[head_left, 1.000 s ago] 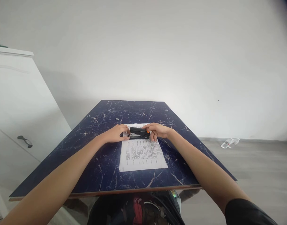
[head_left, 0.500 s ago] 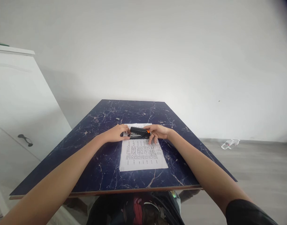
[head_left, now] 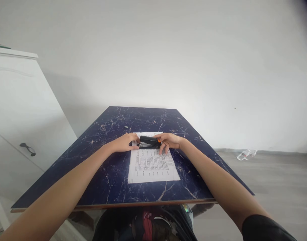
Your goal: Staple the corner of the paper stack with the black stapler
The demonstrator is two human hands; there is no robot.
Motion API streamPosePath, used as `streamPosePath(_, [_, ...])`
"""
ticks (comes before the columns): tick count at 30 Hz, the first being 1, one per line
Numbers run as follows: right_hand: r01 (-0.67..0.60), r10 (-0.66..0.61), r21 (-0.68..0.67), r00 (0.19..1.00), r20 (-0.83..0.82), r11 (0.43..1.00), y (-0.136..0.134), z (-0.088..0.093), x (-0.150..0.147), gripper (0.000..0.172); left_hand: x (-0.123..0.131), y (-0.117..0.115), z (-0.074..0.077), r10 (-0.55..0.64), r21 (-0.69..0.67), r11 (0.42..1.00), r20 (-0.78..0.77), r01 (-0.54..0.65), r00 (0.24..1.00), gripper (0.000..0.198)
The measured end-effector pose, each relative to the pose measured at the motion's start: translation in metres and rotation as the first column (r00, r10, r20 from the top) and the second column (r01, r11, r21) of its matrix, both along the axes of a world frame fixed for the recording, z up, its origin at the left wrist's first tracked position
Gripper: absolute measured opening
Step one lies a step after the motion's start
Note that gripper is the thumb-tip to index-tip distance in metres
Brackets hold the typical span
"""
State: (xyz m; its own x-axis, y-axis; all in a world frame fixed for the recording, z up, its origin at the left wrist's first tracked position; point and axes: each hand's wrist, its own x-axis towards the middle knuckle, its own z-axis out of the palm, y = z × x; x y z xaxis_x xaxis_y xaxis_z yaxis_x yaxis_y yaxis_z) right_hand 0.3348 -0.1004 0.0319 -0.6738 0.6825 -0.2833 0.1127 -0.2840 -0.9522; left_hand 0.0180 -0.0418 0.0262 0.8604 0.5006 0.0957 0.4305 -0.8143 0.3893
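Observation:
A black stapler (head_left: 148, 141) with an orange part near its right end lies crosswise over the upper part of some printed paper sheets (head_left: 153, 167). Its top arm is raised from the base, and metal shows between them. My left hand (head_left: 125, 142) grips the stapler's left end with thumb and fingers. At the other end, my right hand (head_left: 170, 140) holds the stapler by the orange part, its lower fingers resting over the paper. Both hands partly cover the stapler's ends.
The dark blue marbled table (head_left: 153, 192) carries a small grey strip (head_left: 126, 127), perhaps staples, beyond the paper. A white cabinet (head_left: 25, 100) stands at the left and a pale wall (head_left: 153, 53) behind. A crumpled clear plastic item (head_left: 246, 154) lies on the floor at right.

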Motion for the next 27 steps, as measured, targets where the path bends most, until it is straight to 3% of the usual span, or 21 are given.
streamPosePath(27, [0.027, -0.027, -0.002, 1.000, 0.003, 1.000, 0.0007, 0.0007, 0.0003, 0.055, 0.0011, 0.0012, -0.0026, 0.003, 0.007, 1.000, -0.007, -0.003, 1.000, 0.034])
